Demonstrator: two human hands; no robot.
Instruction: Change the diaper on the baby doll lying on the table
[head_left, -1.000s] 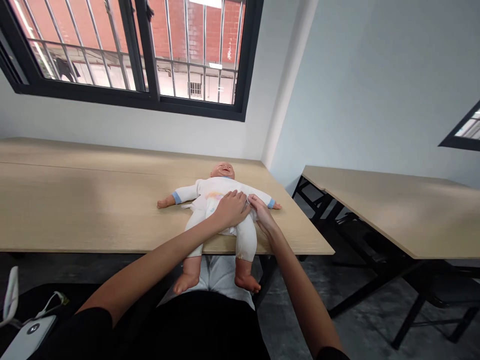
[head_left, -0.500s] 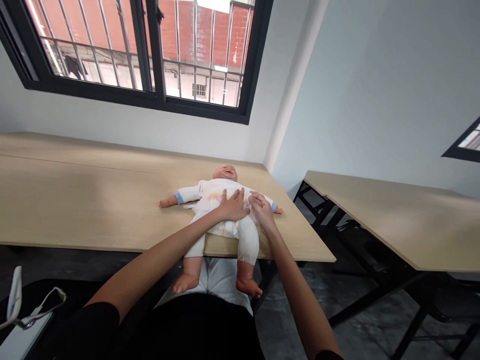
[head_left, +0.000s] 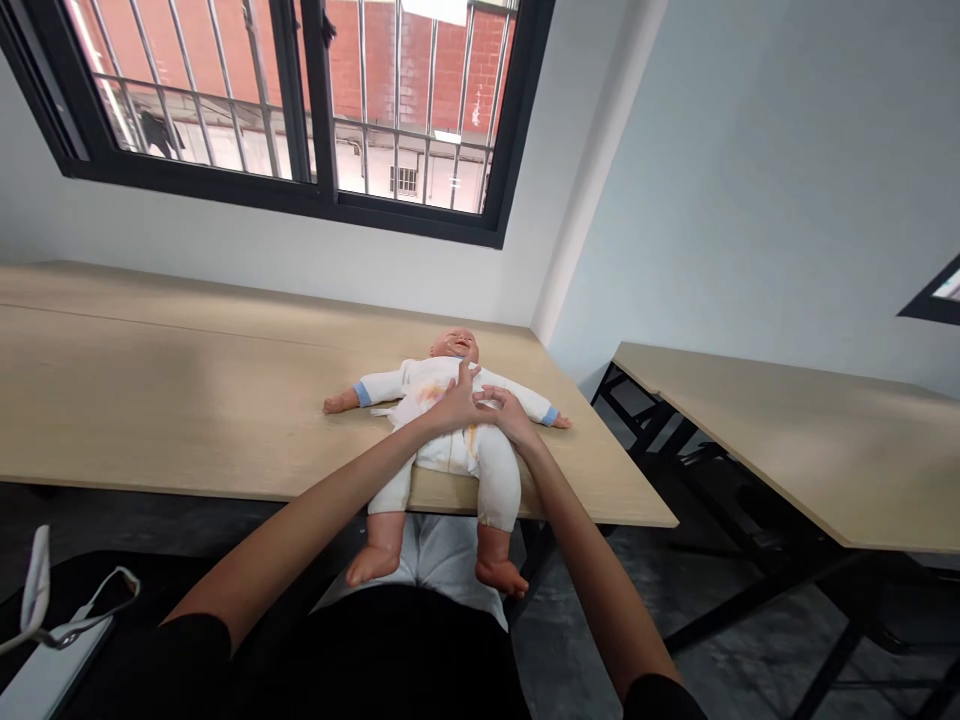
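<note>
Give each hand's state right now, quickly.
Left hand: open, over the baby doll in a blue-cuffed white cloth suit.
Right hand: partly curled; any grip cannot be told.

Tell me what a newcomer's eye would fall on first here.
Probably the doll in white clothes with blue cuffs, lying on its back on the table, its feet jutting past the near edge. Next, the person's left hand and right hand, close together over its middle. Then the large dark-framed window at upper left, with bars across it.

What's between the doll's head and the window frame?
Head view: a strip of tabletop, then white wall, between the doll's head and the window frame.
</note>
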